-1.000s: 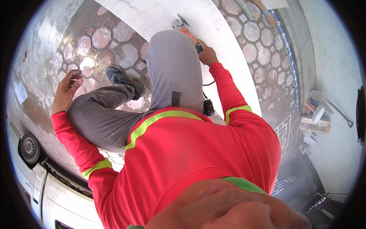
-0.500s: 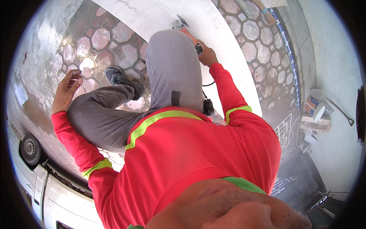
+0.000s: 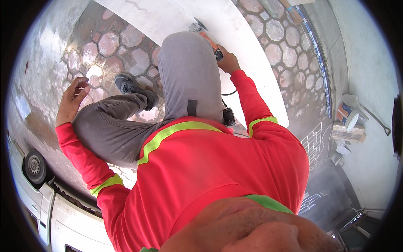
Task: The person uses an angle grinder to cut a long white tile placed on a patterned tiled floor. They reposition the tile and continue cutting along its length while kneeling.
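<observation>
My right hand (image 3: 228, 59) grips an orange-and-black power tool (image 3: 210, 41), apparently an angle grinder, with a metal guard and disc at its far end on a long white panel (image 3: 256, 75). Part of the tool is hidden behind my raised grey-trousered knee (image 3: 187, 54), and a black cord hangs below it. My left hand (image 3: 75, 96) holds nothing, its fingers loosely curved and apart, just beyond my bent left leg. My shoe (image 3: 126, 84) rests on the paving.
Hexagonal pavers (image 3: 109, 46) lie either side of the panel. At right are a shovel (image 3: 380, 122), a bucket (image 3: 345, 117) on timber pieces (image 3: 346, 134) and a white grid (image 3: 312, 143). A white vehicle (image 3: 71, 214) with a wheel (image 3: 34, 167) is at lower left.
The view and the raised knee shift very slightly; both hands keep much the same pose, the right still on the tool at almost the same spot on the panel.
</observation>
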Demonstrator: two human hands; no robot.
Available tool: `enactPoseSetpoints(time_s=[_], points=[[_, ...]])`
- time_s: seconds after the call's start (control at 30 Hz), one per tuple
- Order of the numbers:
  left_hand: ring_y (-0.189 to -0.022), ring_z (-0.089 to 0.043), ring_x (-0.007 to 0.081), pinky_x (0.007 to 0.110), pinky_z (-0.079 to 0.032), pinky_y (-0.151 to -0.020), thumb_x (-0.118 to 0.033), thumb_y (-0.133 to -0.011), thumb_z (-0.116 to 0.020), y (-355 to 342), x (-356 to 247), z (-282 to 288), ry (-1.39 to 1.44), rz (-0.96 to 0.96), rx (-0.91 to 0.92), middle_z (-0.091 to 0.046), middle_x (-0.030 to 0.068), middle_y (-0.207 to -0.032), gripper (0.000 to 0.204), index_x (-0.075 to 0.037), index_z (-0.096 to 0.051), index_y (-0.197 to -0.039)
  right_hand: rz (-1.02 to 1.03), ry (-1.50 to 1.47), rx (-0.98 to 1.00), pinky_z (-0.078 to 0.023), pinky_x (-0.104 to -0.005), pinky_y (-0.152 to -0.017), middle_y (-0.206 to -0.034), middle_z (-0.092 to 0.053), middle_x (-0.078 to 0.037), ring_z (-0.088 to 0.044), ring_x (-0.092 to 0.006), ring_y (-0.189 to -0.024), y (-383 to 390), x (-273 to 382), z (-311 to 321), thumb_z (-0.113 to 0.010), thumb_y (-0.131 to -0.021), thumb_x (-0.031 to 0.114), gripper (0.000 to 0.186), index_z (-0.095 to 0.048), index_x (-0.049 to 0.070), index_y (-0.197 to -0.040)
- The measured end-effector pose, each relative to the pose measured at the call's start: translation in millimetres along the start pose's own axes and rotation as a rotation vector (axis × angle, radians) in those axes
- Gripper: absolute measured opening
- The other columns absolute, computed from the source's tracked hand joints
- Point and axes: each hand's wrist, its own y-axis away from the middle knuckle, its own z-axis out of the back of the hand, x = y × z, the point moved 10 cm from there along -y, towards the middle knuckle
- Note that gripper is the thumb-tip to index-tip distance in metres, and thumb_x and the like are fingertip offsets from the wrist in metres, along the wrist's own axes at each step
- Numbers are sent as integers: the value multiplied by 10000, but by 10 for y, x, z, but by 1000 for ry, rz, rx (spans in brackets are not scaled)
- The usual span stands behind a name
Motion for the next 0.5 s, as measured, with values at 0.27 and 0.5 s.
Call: enactPoseSetpoints(time_s=[0.27, 0.5], points=[[-938, -631, 173, 323, -498, -874, -281, -986, -654, -3, -95, -49, 7, -14, 2, -662, 87, -1060, 393, -37, -578, -1285, 17, -30, -10, -544, -479, -858, -1090, -721, -189, -688, -401, -996, 55, -63, 69, -820, -727, 447, 872, -460, 154, -1465], [-940, -631, 170, 318, -500, -876, -265, -988, -656, -34, -92, -73, 21, -26, 8, -663, 88, -1062, 391, -35, -576, -1294, 2, -33, 29, -544, -485, -857, -1087, -723, -185, -690, -397, -995, 203, -185, 94, -820, -732, 462, 876, -453, 165, -1469]])
